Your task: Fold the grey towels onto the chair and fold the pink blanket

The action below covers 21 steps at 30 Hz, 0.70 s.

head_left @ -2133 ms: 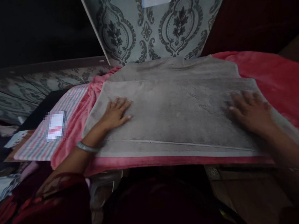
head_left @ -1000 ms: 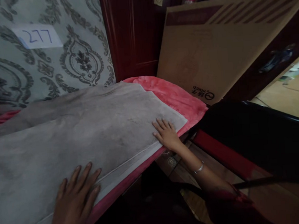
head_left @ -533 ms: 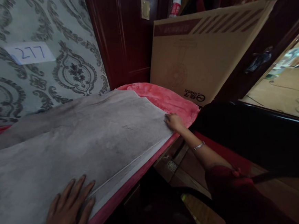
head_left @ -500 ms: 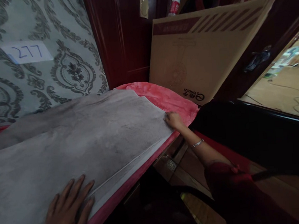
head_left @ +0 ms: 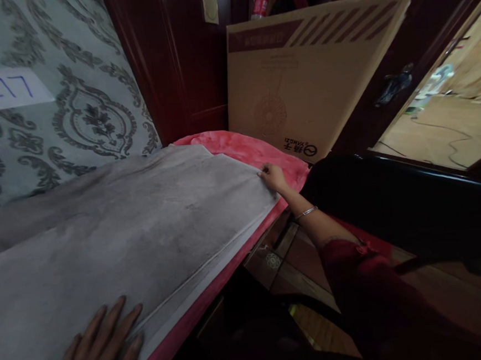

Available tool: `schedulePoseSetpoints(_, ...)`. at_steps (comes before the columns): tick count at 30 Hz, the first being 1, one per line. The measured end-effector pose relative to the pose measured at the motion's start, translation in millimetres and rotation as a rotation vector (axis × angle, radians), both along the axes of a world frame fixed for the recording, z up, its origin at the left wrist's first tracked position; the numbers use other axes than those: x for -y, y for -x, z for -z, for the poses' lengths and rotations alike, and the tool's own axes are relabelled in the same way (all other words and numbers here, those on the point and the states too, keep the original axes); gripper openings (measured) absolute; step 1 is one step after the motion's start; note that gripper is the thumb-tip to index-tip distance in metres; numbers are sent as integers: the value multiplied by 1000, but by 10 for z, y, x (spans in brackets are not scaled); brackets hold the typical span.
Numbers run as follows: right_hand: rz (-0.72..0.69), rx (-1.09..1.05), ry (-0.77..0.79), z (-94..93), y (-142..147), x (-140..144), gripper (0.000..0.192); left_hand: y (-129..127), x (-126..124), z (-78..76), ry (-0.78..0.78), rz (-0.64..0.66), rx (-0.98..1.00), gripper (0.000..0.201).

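A grey cloth (head_left: 155,209) with a long seam near its front edge is spread over a pink cover (head_left: 242,146). My left hand (head_left: 97,346) lies flat on the grey cloth at the lower left, fingers stretched and a little apart. At the far right end of the cloth, my right hand (head_left: 272,177) has its fingers pinched on the edge. Small folds run from that pinch into the fabric. A silver bracelet (head_left: 307,212) circles my right wrist.
A cardboard box (head_left: 300,86) leans behind the far end of the pink cover. Patterned wallpaper with a paper marked 277 (head_left: 8,88) is at the left. A black chair back (head_left: 392,201) stands at the right, near an opening onto a light floor (head_left: 436,131).
The view has turned slightly right, so everything sits further left. My right hand has lifted its pinched edge a little. My left hand stays flat on the cloth.
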State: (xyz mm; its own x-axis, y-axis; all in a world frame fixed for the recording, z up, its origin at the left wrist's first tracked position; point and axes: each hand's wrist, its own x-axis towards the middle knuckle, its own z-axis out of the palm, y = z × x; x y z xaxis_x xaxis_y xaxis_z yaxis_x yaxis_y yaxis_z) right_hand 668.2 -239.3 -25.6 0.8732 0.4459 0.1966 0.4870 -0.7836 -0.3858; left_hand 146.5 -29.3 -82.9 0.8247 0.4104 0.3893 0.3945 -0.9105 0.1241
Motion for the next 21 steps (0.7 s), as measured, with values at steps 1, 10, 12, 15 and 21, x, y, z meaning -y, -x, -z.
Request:
schedulePoseSetpoints(1, 4, -11, 0, 30, -3, 9, 24, 3, -3, 4, 0, 4, -1, 48)
schedulePoseSetpoints(10, 2, -92, 75, 131, -44, 125, 18, 9, 10, 25, 43, -44, -26, 50)
schedulePoseSetpoints(12, -11, -112, 106, 100, -56, 183, 20, 10, 9, 29, 47, -42, -28, 49)
schedulePoseSetpoints(15, -36, -141, 152, 69, -64, 246, 22, 14, 4, 31, 36, -14, -12, 48)
schedulePoseSetpoints(21, -46, -155, 219, 45, -42, 219, 24, 6, 28, -14, 21, -25, -24, 50)
